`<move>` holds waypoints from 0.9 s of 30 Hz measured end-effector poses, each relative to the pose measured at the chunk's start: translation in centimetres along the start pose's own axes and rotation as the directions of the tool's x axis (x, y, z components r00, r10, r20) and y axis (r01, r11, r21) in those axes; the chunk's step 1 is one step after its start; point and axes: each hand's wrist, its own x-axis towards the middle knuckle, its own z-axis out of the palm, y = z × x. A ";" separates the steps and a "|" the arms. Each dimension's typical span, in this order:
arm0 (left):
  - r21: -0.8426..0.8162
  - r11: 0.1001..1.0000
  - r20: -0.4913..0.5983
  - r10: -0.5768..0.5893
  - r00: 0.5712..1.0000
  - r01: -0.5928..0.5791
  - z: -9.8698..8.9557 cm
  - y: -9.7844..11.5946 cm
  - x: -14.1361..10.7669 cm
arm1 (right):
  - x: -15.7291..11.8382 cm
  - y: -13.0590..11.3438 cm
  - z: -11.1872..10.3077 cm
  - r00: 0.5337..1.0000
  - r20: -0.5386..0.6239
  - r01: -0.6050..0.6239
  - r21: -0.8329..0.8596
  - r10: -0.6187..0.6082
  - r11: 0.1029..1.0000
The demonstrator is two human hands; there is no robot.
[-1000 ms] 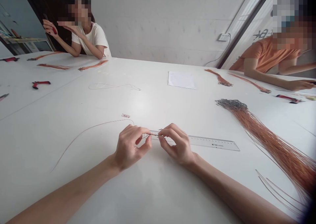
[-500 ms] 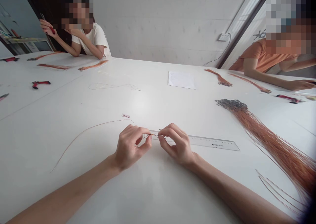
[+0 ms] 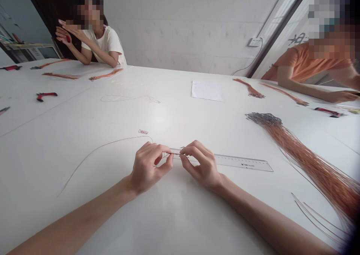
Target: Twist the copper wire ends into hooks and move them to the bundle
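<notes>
Both hands meet above a clear ruler (image 3: 244, 163) on the white table. My left hand (image 3: 149, 165) pinches a thin brownish line (image 3: 102, 146) between thumb and forefinger. From that hand the line's loose length curves out over the table to the left. My right hand (image 3: 201, 165) is closed in a pinch on the dark end of the same piece, with a small gap between the two sets of fingertips. A short stretch with an orange tint spans this gap. A small dark tip shows just above the right fingertips; its exact shape is too small to tell.
A large bundle of orange-brown lines (image 3: 306, 161) with dark tangled ends lies at the right. A small printed wrapper (image 3: 143, 132), a white paper sheet (image 3: 207, 91) and red-handled pliers (image 3: 46, 95) are farther off. Two people sit across the table, beside smaller bundles.
My hands and the line between them look unchanged. Across the table at the left, the person in white has brought their raised hands closer together.
</notes>
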 end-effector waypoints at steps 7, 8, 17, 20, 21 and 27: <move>-0.009 1.000 0.007 -0.005 1.000 0.005 0.0 -0.1 -0.1 | 0.1 -0.1 0.0 1.000 0.005 -0.002 0.003 0.002 1.000; -0.008 1.000 0.006 -0.004 1.000 0.004 0.0 -0.1 -0.1 | 0.0 0.0 0.0 1.000 0.006 0.000 0.001 0.000 1.000; 0.008 1.000 0.006 -0.004 1.000 0.004 0.0 -0.1 -0.1 | 0.1 -0.1 -0.1 1.000 0.000 0.000 -0.006 0.000 1.000; 0.005 1.000 0.007 -0.003 1.000 0.003 0.0 -0.1 -0.1 | 0.1 -0.1 -0.1 1.000 0.000 0.004 -0.005 -0.004 1.000; 0.002 1.000 0.009 -0.004 1.000 0.004 0.0 -0.1 -0.1 | 0.1 -0.1 -0.1 1.000 0.000 0.003 -0.004 -0.003 1.000; -0.016 1.000 0.018 -0.021 1.000 0.022 0.0 -0.1 -0.1 | 0.0 0.0 0.0 1.000 0.003 0.002 0.002 -0.002 1.000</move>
